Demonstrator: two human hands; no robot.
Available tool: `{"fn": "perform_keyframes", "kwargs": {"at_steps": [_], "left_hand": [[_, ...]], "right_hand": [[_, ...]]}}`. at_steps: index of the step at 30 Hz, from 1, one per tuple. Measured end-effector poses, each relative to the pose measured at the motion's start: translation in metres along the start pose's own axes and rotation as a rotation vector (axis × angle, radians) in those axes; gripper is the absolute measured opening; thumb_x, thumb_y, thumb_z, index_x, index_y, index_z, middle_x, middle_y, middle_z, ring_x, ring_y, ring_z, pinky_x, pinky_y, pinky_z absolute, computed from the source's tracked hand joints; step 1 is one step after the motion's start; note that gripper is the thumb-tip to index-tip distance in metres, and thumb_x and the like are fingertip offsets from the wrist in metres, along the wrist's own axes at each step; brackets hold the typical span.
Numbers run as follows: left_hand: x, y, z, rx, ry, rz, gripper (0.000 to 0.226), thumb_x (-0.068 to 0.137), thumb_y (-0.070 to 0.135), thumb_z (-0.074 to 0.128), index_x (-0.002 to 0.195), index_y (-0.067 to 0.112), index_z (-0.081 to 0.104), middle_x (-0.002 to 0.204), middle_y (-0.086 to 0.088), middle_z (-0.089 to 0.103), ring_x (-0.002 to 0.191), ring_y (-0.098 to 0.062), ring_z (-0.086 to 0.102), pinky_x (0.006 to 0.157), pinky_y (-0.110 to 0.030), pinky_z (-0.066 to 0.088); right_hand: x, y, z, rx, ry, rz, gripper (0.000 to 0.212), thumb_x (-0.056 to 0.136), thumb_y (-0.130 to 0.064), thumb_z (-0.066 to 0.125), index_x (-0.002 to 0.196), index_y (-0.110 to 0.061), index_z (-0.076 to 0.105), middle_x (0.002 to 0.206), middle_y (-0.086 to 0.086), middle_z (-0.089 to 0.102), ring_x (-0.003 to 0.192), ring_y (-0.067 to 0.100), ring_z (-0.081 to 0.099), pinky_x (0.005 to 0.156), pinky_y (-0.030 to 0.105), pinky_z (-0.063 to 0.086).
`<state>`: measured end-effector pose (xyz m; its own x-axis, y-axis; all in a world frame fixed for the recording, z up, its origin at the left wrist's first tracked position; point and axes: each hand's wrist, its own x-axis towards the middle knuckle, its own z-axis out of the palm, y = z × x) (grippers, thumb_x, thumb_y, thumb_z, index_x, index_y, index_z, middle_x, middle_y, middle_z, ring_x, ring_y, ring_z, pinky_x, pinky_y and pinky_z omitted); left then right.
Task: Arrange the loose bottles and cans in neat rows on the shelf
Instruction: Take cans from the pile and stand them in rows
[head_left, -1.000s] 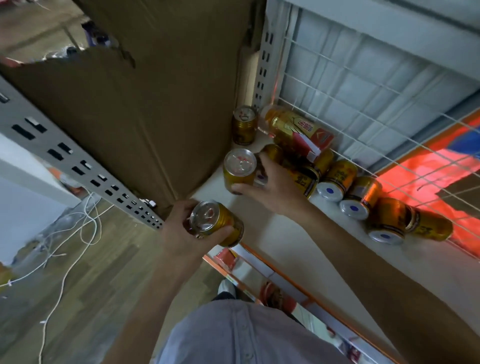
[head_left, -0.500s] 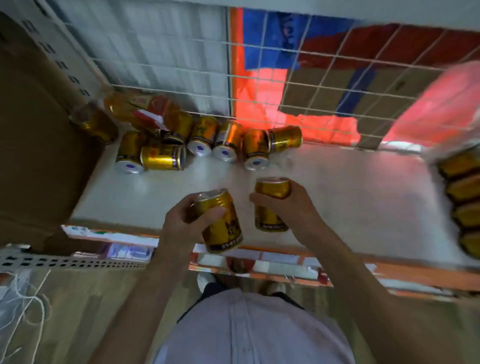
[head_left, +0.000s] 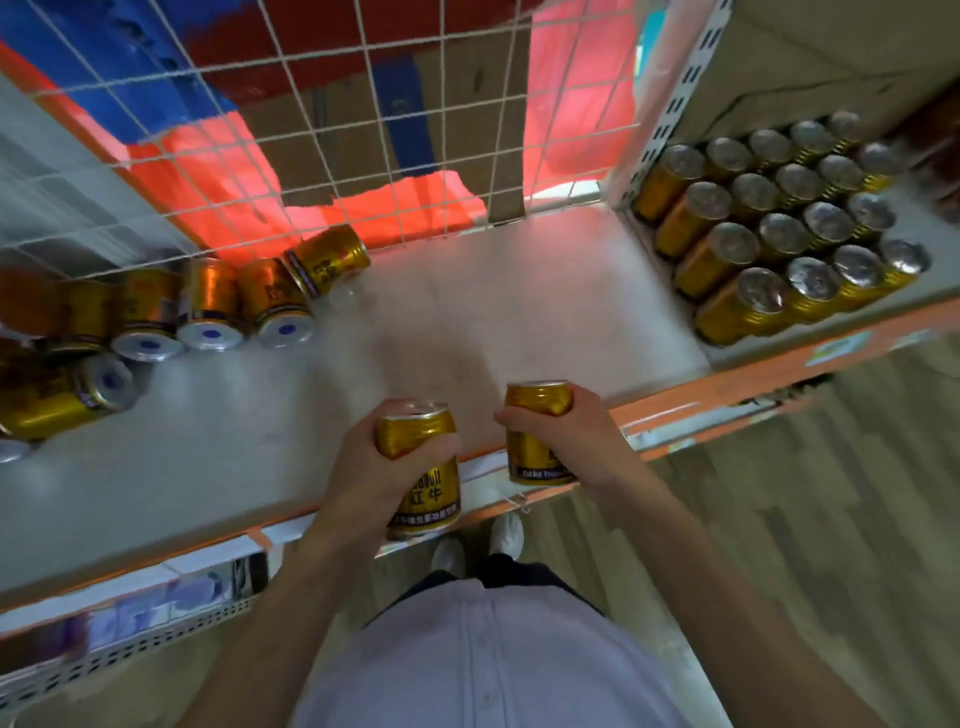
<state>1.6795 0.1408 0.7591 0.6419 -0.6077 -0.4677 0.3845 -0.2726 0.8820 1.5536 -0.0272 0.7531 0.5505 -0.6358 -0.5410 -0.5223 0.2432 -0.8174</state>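
My left hand (head_left: 371, 467) grips a gold can (head_left: 420, 470) upright over the front edge of the white shelf (head_left: 467, 312). My right hand (head_left: 569, 441) grips a second gold can (head_left: 537, 431), also upright, just to its right. Several loose gold cans (head_left: 208, 306) lie on their sides at the shelf's far left against the wire mesh back. At the right, several gold cans (head_left: 779, 228) stand upright in neat rows.
A white wire mesh (head_left: 363, 130) closes the back of the shelf. A perforated metal upright (head_left: 670, 104) separates the middle bay from the rows on the right. The shelf's orange front edge (head_left: 727, 384) runs below my hands. Wooden floor lies underneath.
The view has swung right, bringing the rows of standing cans into sight. Both hands have carried their cans rightward along the shelf front, away from the loose pile.
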Motion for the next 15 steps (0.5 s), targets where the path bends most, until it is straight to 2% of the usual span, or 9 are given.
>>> {"fn": "perform_keyframes", "kwargs": {"at_steps": [3,5,7,10,12,15], "left_hand": [[0.005,-0.007,0.017,0.043,-0.103,-0.038,0.041,0.058,0.026,0.086,0.095,0.023,0.069,0.086,-0.001,0.074,0.082,-0.024,0.071,0.07,-0.037,0.057],[0.011,-0.012,0.029,0.066,-0.187,-0.076,0.05,0.049,0.031,0.094,0.093,0.027,0.069,0.084,0.0,0.075,0.08,-0.024,0.071,0.07,-0.038,0.058],[0.017,-0.017,0.045,0.094,-0.28,-0.1,0.057,0.043,0.033,0.095,0.095,0.029,0.07,0.086,-0.001,0.075,0.081,-0.025,0.073,0.068,-0.039,0.059],[0.018,-0.024,0.071,0.108,-0.391,-0.098,0.07,0.044,0.027,0.095,0.108,0.019,0.067,0.087,-0.001,0.075,0.079,-0.021,0.074,0.059,-0.03,0.057],[0.014,-0.025,0.088,0.113,-0.466,-0.095,0.073,0.044,0.04,0.088,0.11,0.019,0.067,0.091,-0.002,0.076,0.082,-0.021,0.074,0.064,-0.033,0.058],[0.008,-0.024,0.109,0.158,-0.526,-0.107,0.071,0.044,0.048,0.085,0.109,0.028,0.067,0.101,-0.003,0.075,0.092,-0.026,0.073,0.081,-0.048,0.059]], "right_hand": [[-0.016,0.016,-0.011,0.025,0.135,0.019,0.038,0.067,-0.034,0.09,0.096,-0.016,0.072,0.084,0.004,0.075,0.08,0.019,0.073,0.079,0.044,0.062],[-0.031,0.026,-0.02,0.07,0.195,0.033,0.038,0.068,-0.036,0.088,0.097,-0.016,0.073,0.086,0.005,0.075,0.082,0.02,0.073,0.081,0.045,0.061],[-0.047,0.037,-0.034,0.099,0.253,0.066,0.049,0.061,-0.045,0.088,0.1,-0.019,0.072,0.09,0.004,0.075,0.086,0.022,0.073,0.083,0.046,0.061],[-0.07,0.055,-0.06,0.144,0.359,0.11,0.042,0.067,-0.041,0.089,0.099,-0.02,0.072,0.089,0.002,0.074,0.082,0.021,0.073,0.076,0.038,0.062],[-0.08,0.061,-0.077,0.179,0.425,0.128,0.039,0.072,-0.037,0.088,0.102,-0.02,0.07,0.09,0.001,0.074,0.081,0.018,0.073,0.07,0.03,0.06],[-0.087,0.07,-0.097,0.233,0.474,0.111,0.04,0.073,-0.037,0.087,0.105,-0.022,0.068,0.09,-0.002,0.074,0.081,0.014,0.073,0.072,0.029,0.058]]}}
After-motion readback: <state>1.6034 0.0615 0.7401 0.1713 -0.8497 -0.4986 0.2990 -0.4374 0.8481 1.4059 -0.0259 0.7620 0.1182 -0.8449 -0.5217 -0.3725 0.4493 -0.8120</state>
